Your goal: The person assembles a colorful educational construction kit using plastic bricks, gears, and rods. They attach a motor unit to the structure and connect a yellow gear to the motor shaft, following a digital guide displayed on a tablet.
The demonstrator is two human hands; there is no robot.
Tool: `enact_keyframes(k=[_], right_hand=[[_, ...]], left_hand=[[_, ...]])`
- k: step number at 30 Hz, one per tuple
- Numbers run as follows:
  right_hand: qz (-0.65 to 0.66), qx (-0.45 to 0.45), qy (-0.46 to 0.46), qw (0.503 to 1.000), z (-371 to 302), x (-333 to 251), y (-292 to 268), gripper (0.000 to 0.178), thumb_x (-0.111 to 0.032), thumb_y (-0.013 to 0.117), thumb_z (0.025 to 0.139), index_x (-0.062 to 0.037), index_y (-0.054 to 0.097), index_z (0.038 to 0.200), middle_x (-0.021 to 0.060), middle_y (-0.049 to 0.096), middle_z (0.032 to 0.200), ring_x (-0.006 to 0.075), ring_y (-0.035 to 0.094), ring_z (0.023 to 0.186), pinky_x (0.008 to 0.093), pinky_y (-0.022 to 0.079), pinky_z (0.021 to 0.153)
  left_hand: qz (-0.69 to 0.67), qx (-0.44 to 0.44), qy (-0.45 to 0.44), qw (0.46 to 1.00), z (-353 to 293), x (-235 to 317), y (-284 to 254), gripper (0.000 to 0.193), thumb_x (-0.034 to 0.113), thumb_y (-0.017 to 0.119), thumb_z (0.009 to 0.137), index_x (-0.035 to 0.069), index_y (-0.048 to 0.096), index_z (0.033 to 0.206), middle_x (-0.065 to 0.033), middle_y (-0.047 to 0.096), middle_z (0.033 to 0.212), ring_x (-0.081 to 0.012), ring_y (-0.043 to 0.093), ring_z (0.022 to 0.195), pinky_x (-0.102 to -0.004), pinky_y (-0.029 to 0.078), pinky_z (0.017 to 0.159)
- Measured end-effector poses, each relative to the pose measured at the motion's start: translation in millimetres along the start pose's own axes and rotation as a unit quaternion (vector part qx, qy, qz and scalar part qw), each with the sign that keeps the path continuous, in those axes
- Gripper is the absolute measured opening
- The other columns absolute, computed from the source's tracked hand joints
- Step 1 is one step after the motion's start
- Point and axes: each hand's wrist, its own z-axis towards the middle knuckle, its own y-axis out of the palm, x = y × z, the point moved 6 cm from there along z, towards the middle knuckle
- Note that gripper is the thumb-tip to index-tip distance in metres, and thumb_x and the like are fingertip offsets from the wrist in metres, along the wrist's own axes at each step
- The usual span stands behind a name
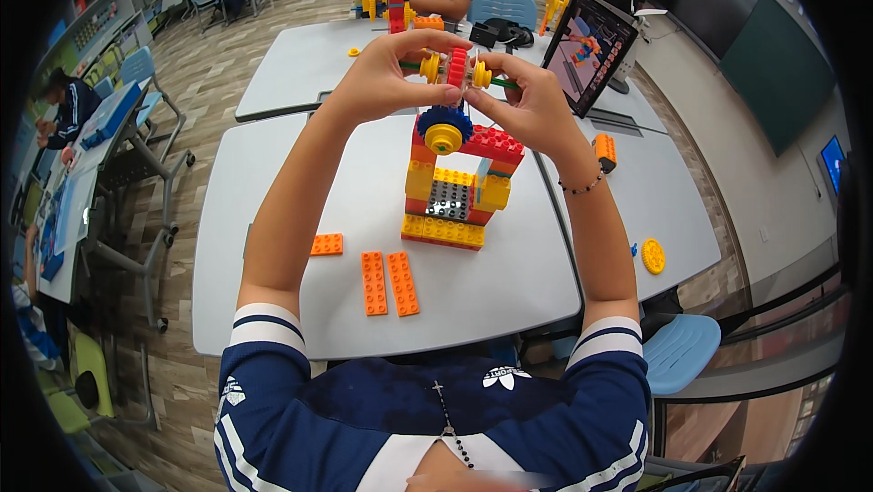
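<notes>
Above a toy-brick tower [446, 231], both my hands grip a green axle that carries a red gear wheel [457, 69] between yellow hubs. My left hand [386, 78] has its fingers closed round the left end, with the thumb at the red wheel. On the other side, my right hand [527, 101] pinches the right end near a yellow hub [481, 75]. Just under the red wheel sits a dark blue gear [446, 124] with a yellow hub in front. The tower is an upright frame of red and yellow bricks; whether the two gears touch, I cannot tell.
Two orange plates [374, 284] lie before the tower, a smaller orange plate [327, 245] left of them. At right are a tablet [589, 51], an orange block [605, 153] and a yellow gear [653, 256]. Across the table, a person sits behind another brick model [396, 1].
</notes>
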Motion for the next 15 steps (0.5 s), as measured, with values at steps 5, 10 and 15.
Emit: enact_keyframes(k=[5,10,15], right_hand=[[0.007,-0.002,0.002,1.0,-0.2,2.7,0.1,0.045,-0.032,0.076,0.078,-0.0001,0.066,0.108,0.0064,0.066,0.078,0.0062,0.044,0.053,0.0235,0.036,0.047],[0.034,0.001,0.004,0.999,-0.1,4.7,-0.9,0.043,-0.031,0.077,0.078,-0.0001,0.067,0.107,0.0061,0.066,0.076,0.0057,0.042,0.052,0.0228,0.035,0.047],[0.025,-0.012,0.017,0.999,-0.6,7.4,-2.9,0.044,-0.032,0.078,0.078,0.0,0.068,0.107,0.0055,0.067,0.076,0.0053,0.041,0.052,0.0222,0.034,0.046]], left_hand=[[0.034,0.009,0.035,0.999,1.4,-1.2,0.6,0.054,0.023,0.08,0.069,0.006,0.061,0.118,-0.007,0.066,0.11,-0.0183,0.062,0.105,-0.0336,0.049,0.093],[0.007,0.012,0.04,0.999,2.0,-4.3,2.9,0.053,0.023,0.079,0.069,0.006,0.06,0.116,-0.0065,0.065,0.111,-0.017,0.061,0.105,-0.0336,0.048,0.094],[0.024,0.018,0.044,0.999,2.9,-4.4,3.5,0.054,0.025,0.078,0.069,0.007,0.059,0.115,-0.0068,0.065,0.11,-0.0172,0.061,0.105,-0.0339,0.048,0.094]])
